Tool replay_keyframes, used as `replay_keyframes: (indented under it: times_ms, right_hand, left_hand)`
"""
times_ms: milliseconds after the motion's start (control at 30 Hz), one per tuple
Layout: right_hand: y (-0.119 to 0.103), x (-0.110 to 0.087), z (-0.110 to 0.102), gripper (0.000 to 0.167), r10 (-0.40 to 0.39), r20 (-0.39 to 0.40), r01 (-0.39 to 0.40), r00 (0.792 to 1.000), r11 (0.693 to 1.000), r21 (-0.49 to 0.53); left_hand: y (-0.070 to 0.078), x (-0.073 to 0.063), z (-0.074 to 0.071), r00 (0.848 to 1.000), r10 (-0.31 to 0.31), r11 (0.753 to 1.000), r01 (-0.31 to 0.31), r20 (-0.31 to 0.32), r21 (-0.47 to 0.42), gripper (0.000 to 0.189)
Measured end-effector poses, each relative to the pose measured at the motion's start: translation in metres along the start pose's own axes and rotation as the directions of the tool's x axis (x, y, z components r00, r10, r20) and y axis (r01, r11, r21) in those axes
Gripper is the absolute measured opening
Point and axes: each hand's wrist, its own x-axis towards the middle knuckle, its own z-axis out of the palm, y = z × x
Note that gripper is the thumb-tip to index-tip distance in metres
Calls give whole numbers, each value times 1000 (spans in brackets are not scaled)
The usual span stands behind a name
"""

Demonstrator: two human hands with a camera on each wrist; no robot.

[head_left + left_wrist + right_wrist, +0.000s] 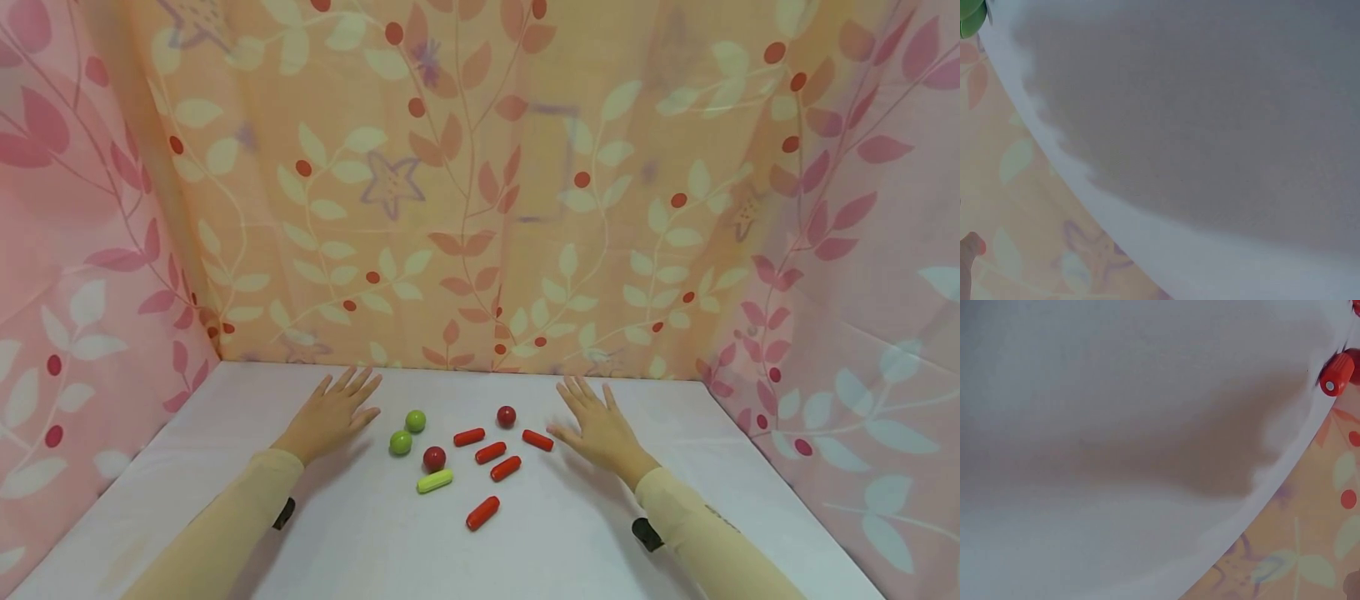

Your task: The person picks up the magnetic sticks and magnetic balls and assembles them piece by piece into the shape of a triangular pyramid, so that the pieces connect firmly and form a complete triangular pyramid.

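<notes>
Hanging leaf-print cloth: we had it across the upper frame, orange behind, pink down both sides.
White table: we saw it fill the lower frame, with the small pieces scattered over its middle; we judged the step to be a pause with hands free, no piece being handled.
Left hand: we spread its fingers at left of centre, holding nothing, apart from the green balls.
Right hand: we fanned its fingers at right of centre, grasping nothing, the thumb just beside the rightmost red stick; touching or not, we could not tell.
Red sticks: we counted five, four grouped near lower centre, one alone below them.
Light-green stick: we found it left of lower centre, just below one red ball.
Balls: we had two green balls left of centre and two red balls, one at the group's top.
Fingertips: we judged any next move would call for lowering these and pinching one piece gently, since balls could roll.
</notes>
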Motion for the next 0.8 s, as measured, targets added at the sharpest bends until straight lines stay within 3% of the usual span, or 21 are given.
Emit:
replay_keyframes:
  times_ms: [267, 567, 800]
  right_hand:
    - [-8, -1, -2, 78, -38, -11, 38, 999, 999, -11]
    - [-17, -1, -1, 76, -80, -12, 80, 997, 997, -10]
    - [-28, -2, -3, 79, -98, -4, 98, 995, 994, 46]
  left_hand:
    - [3, -1, 1, 1000, 2, 1000, -2, 16, 5, 59]
    - [10, -5, 0, 999, 44, 999, -44, 12, -2, 60]
    - [14, -6, -2, 999, 46, 999, -45, 19, -7, 59]
